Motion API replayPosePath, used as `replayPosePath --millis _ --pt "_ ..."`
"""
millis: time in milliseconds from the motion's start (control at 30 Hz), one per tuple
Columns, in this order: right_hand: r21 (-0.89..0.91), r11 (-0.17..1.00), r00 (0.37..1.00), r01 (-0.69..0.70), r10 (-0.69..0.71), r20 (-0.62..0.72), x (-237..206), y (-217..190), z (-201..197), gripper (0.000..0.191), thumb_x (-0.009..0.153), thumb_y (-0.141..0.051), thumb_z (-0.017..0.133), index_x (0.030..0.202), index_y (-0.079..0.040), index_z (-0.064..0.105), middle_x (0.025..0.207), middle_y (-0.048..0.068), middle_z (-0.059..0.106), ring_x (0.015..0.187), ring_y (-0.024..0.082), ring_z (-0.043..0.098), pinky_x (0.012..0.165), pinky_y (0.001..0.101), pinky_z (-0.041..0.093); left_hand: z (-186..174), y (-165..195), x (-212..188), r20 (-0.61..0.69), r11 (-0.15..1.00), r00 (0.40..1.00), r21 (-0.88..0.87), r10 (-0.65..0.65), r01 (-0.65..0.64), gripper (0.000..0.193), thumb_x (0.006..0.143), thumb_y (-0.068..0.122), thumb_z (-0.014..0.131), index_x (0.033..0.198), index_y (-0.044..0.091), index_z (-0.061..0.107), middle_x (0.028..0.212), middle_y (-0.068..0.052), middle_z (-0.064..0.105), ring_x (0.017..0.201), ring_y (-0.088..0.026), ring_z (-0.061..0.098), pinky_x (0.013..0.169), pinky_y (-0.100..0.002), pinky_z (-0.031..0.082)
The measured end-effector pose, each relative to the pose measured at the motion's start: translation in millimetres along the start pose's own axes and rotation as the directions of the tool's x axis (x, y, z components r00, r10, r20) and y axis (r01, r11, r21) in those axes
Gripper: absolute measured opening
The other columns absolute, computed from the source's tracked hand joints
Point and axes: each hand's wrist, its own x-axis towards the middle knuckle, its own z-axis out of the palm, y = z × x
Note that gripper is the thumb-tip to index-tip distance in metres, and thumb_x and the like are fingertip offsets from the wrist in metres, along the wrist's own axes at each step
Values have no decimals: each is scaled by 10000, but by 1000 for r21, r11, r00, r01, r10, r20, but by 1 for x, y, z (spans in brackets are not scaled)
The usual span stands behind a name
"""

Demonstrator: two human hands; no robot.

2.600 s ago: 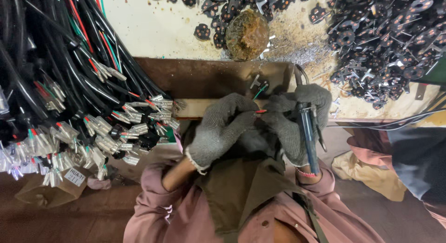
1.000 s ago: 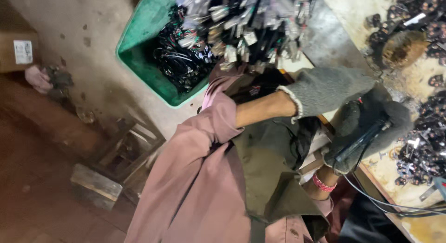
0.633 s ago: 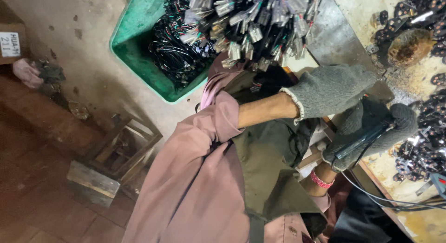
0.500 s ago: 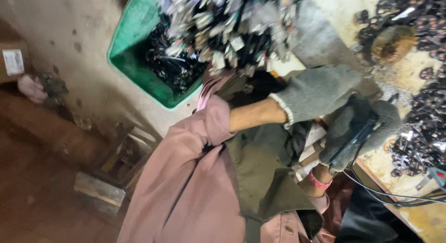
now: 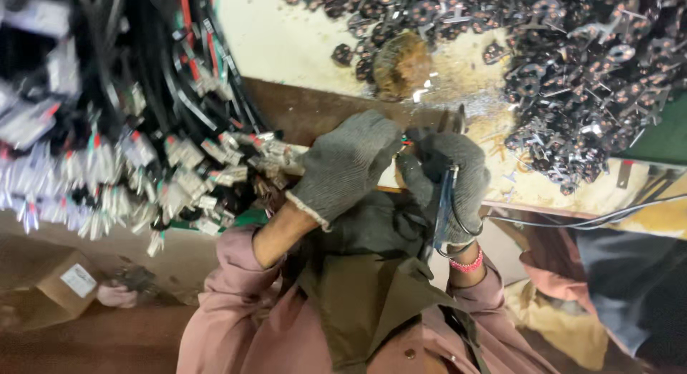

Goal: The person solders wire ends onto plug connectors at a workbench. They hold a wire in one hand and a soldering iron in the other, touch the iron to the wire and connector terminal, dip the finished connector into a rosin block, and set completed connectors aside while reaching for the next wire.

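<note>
Both gloved hands meet at the tabletop (image 5: 308,52) edge: the left hand (image 5: 347,163) has its fingers pinched on a red-tipped wire end (image 5: 406,141), while the right hand (image 5: 451,181) is wrapped around a slim dark tool (image 5: 444,206), steadying the work. At nine o'clock hangs a bundle of black cables with pale connectors (image 5: 129,152); at two o'clock lies a heap of small dark metal parts (image 5: 587,66)
</note>
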Motion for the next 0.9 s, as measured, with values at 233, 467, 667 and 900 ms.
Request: replayPosePath --millis 233,467,667,900 --pt "34 999 998 16 -14 -63 7 -11 -4 312 839 -179 850 1135 -109 782 870 66 713 702 237 677 691 367 537 10 2 4 124 991 987 100 -100 88 131 951 168 694 1008 105 594 981 -125 593 938 -355 635 755 -459 538" --pt "-27 998 996 -63 64 57 16 -16 -11 361 820 -173 840 1178 -166 790 816 67 705 704 231 687 669 356 526 14 -4 1 139 990 985 116 -100 84 185 871 185 724 1005 114 620 1011 -110 629 962 -327 658 745 -443 562" --pt "79 993 992 -87 79 97 10 -6 -14 367 833 -182 808 1196 -149 767 857 69 710 740 220 694 692 354 542 18 -4 0 143 983 985 168 -98 73 159 897 181 718 1003 116 620 1019 -104 636 961 -318 667 704 -444 561" --pt "150 946 953 288 -268 -143 -25 23 -9 348 827 -177 820 1165 -125 754 867 84 714 755 242 703 699 362 549 15 -1 2 145 984 984 158 -103 80 129 911 163 706 988 128 608 1007 -88 628 942 -306 664 705 -435 564"
